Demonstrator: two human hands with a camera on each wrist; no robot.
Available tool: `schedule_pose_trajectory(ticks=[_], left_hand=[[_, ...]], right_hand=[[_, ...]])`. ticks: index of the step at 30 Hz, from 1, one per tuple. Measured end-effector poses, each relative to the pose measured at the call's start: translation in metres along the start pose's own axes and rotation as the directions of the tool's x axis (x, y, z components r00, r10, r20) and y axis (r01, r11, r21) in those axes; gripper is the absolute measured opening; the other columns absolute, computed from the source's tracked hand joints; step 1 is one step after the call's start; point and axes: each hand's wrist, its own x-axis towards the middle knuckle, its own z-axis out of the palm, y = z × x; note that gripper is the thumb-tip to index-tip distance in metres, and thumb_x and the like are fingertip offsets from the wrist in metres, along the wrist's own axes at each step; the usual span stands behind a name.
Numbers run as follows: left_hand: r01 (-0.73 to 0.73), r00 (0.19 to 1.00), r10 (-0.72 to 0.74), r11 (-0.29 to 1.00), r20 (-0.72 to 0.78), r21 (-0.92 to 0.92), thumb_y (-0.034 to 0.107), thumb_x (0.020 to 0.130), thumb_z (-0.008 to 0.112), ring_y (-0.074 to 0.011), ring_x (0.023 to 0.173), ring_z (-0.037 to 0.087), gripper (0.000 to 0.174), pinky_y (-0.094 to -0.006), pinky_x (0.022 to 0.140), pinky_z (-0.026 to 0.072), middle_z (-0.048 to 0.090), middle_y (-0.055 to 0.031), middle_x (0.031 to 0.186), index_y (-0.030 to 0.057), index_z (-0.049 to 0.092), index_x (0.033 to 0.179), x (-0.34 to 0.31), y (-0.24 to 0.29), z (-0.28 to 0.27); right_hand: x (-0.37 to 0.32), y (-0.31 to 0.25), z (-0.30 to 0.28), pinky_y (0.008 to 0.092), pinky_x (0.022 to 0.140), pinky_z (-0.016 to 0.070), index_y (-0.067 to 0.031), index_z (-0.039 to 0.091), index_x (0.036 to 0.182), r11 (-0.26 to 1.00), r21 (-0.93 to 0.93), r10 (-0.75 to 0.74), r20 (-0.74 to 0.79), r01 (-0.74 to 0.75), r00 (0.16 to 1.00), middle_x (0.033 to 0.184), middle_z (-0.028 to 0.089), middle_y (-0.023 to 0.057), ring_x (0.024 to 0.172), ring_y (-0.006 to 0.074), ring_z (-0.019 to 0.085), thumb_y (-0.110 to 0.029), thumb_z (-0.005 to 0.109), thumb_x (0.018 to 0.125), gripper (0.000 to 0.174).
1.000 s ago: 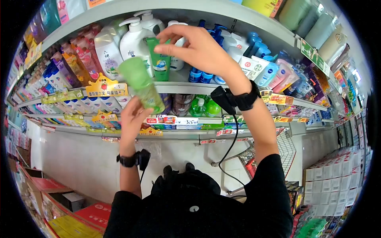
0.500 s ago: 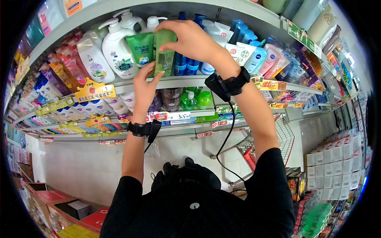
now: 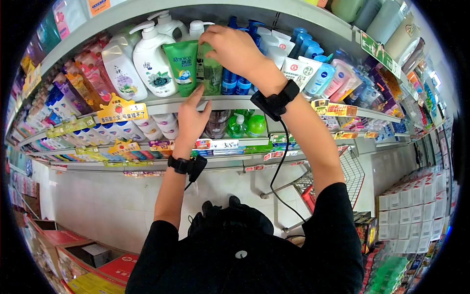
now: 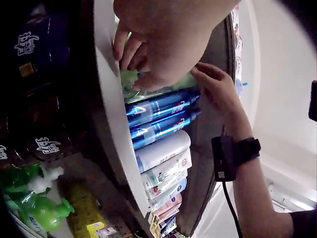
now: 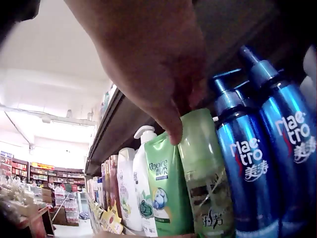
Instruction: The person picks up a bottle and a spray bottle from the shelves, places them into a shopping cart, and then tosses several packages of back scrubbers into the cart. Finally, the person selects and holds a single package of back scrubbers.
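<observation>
A green clear-bodied bottle (image 3: 212,81) with a pale green cap stands upright on the shelf. My right hand (image 3: 237,51) holds it from above, thumb against the cap (image 5: 198,136) in the right wrist view. Close on its left is a green Rejoice tube (image 3: 182,63), standing cap-down. My left hand (image 3: 192,120) is low at the shelf's front edge, fingers extended up to the bases of tube and bottle. In the left wrist view this hand (image 4: 168,44) hides part of the green bottle. Blue pump bottles (image 5: 247,153) stand just right of the bottle.
White pump bottles (image 3: 152,63) stand left of the tube, and white and pink tubes line the right. A price-tagged shelf lip (image 3: 225,104) runs below. The upper shelf (image 3: 245,7) hangs over the hands. A shopping cart (image 3: 350,169) stands at the right.
The green bottle went from my left hand, held out before the shelf, into place beside the tube. My right hand shifted from the tube to the bottle's top; my left hand dropped lower.
</observation>
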Motion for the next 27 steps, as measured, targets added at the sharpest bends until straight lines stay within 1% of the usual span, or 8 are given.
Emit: schedule_pose_trajectory(ticks=[4,7,11,13,15,19,23,27], left_hand=[[-0.062,0.998,0.062,0.997,-0.001,0.037,0.009,0.077,0.065,-0.0333,0.109,0.058,0.045,-0.0358,0.092,0.0460,0.057,-0.0200,0.121,-0.0016,0.056,0.120,-0.003,0.003,-0.001],[-0.083,0.995,0.084,0.996,-0.063,0.018,0.007,0.077,0.065,-0.0328,0.106,0.059,0.041,-0.0358,0.090,0.0465,0.059,-0.0189,0.118,-0.0010,0.057,0.117,-0.006,0.001,-0.004],[-0.026,0.974,0.026,1.000,-0.226,0.005,0.005,0.076,0.066,-0.0317,0.103,0.058,0.038,-0.0366,0.086,0.0472,0.059,-0.0156,0.112,0.0010,0.055,0.113,-0.011,0.002,-0.022],[-0.017,0.957,0.025,0.999,-0.288,0.028,0.004,0.076,0.066,-0.0309,0.103,0.056,0.041,-0.0370,0.085,0.0471,0.057,-0.0148,0.112,0.0022,0.053,0.114,-0.010,-0.003,-0.028],[0.021,0.952,-0.010,0.999,-0.307,0.033,0.006,0.076,0.068,-0.0306,0.106,0.054,0.045,-0.0373,0.084,0.0463,0.055,-0.0147,0.114,0.0029,0.050,0.117,-0.009,-0.011,-0.031],[0.046,0.962,-0.002,0.987,-0.271,0.156,0.014,0.077,0.070,-0.0290,0.099,0.058,0.042,-0.0368,0.080,0.0475,0.059,-0.0139,0.106,0.0024,0.053,0.113,-0.002,-0.029,-0.025],[0.067,0.961,0.002,0.968,-0.275,0.240,0.019,0.078,0.071,-0.0263,0.088,0.063,0.038,-0.0366,0.072,0.0480,0.063,-0.0106,0.097,0.0037,0.055,0.109,0.003,-0.027,-0.022],[0.062,0.960,0.026,0.951,-0.278,0.303,0.020,0.077,0.072,-0.0239,0.085,0.063,0.035,-0.0368,0.068,0.0473,0.063,-0.0084,0.095,0.0049,0.057,0.105,0.006,-0.030,-0.019]], right_hand=[[0.000,-0.003,0.005,0.0385,0.072,0.0533,-0.0083,0.062,0.099,0.999,-0.018,0.045,-0.022,-0.046,0.999,0.099,0.061,0.0075,0.089,0.0292,0.062,-0.018,0.069,0.075,0.026],[-0.011,-0.016,-0.010,0.0379,0.064,0.0538,-0.0071,0.061,0.095,0.991,0.136,0.024,-0.313,0.020,0.949,0.095,0.061,0.0074,0.088,0.0274,0.062,-0.021,0.067,0.078,0.022],[-0.053,-0.024,-0.039,0.0364,0.065,0.0520,-0.0081,0.059,0.091,0.977,0.204,0.033,-0.415,0.057,0.909,0.091,0.060,0.0064,0.084,0.0271,0.061,-0.022,0.068,0.078,0.020],[-0.092,-0.036,-0.054,0.0358,0.064,0.0516,-0.0074,0.059,0.090,0.967,0.253,0.115,-0.304,-0.036,0.946,0.092,0.061,0.0066,0.083,0.0259,0.061,-0.019,0.070,0.077,0.020],[-0.133,-0.042,-0.059,0.0353,0.062,0.0516,-0.0063,0.059,0.088,0.987,0.161,0.064,-0.259,-0.022,0.964,0.093,0.061,0.0073,0.081,0.0250,0.061,-0.016,0.070,0.076,0.020],[-0.219,-0.065,-0.066,0.0346,0.060,0.0516,-0.0063,0.059,0.086,0.942,0.162,0.283,0.080,-0.293,0.956,0.090,0.061,0.0076,0.076,0.0252,0.063,-0.015,0.071,0.075,0.018],[-0.307,-0.080,-0.072,0.0366,0.058,0.0504,-0.0083,0.060,0.087,0.824,0.037,0.534,0.284,-0.565,0.796,0.089,0.061,0.0060,0.072,0.0259,0.063,-0.017,0.068,0.078,0.015],[-0.391,-0.099,-0.082,0.0382,0.056,0.0491,-0.0077,0.061,0.087,0.611,-0.138,0.773,0.319,-0.780,0.549,0.087,0.061,0.0064,0.070,0.0277,0.062,-0.020,0.066,0.080,0.015]])
